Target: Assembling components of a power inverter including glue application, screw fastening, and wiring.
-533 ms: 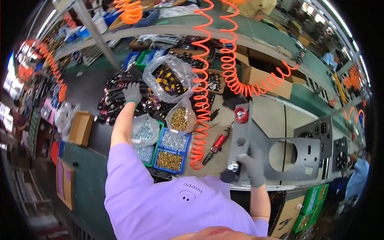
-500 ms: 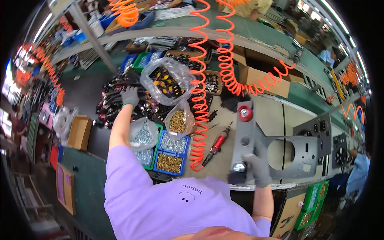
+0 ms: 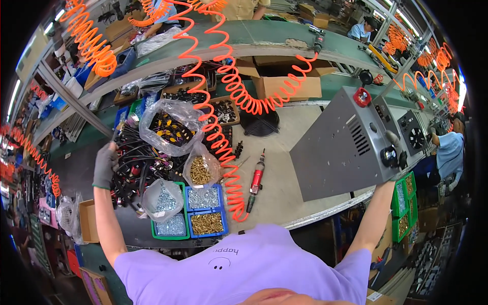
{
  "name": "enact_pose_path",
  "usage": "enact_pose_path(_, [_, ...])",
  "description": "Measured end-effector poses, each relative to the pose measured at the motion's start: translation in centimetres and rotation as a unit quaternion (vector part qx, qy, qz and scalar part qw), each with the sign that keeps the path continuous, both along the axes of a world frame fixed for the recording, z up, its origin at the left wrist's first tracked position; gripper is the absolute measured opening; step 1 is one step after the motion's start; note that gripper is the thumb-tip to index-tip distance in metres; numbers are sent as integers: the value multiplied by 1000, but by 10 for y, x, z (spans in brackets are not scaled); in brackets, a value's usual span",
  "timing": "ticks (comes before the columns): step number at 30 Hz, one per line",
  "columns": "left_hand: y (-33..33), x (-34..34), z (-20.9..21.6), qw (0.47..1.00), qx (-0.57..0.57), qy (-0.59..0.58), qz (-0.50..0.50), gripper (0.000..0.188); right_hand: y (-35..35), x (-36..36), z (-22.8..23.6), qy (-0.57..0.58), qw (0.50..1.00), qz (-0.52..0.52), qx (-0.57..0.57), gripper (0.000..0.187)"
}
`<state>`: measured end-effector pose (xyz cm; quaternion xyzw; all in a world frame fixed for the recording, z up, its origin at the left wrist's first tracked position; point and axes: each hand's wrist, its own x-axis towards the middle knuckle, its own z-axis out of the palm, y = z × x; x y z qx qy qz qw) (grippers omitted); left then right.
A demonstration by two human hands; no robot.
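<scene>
My left hand (image 3: 104, 166), in a grey glove, is at the left edge of a heap of black cables and small fittings (image 3: 134, 173). Its fingers are curled up; what is in them, if anything, I cannot make out. My right hand (image 3: 398, 147), also gloved, grips the right end of a grey sheet-metal housing (image 3: 333, 152). The housing stands tilted on the bench, its broad plain side showing. On its end are a red knob (image 3: 362, 97), a slotted vent and a black round fitting (image 3: 389, 156). The housing's edge partly hides the right fingers.
A red power screwdriver (image 3: 256, 178) lies mid-bench beside a hanging orange coiled hose (image 3: 236, 193). Blue bins (image 3: 222, 209) and clear bags (image 3: 163, 201) hold screws and fittings. A black fan guard (image 3: 260, 123) and an open cardboard box (image 3: 292, 87) are farther back. Another person works at far right.
The housing has been turned, so its broad side and vented end now show; my right hand moved rightward with it. My left hand went from spread on the heap to curled at its left edge.
</scene>
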<state>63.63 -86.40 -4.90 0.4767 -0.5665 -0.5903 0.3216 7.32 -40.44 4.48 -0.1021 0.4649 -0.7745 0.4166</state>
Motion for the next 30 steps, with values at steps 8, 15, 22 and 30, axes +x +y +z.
enact_pose_path(8, [135, -119, 64, 947, 43, 313, -51, 29, 79, 18, 22, 645, 501, -570, 87, 19])
enact_pose_path(15, [187, -303, -37, 838, 322, 384, -217, 24, -11, 175, -116, 736, 660, 66, 134, 78])
enact_pose_path(22, [225, -425, -239, 898, 376, 190, -129, 28, 12, 188, -301, 421, 849, 134, 290, 41])
enact_pose_path(30, [308, -397, -249, 867, 460, 166, -91, 20, 46, 189, -298, 439, 801, 124, 387, 38])
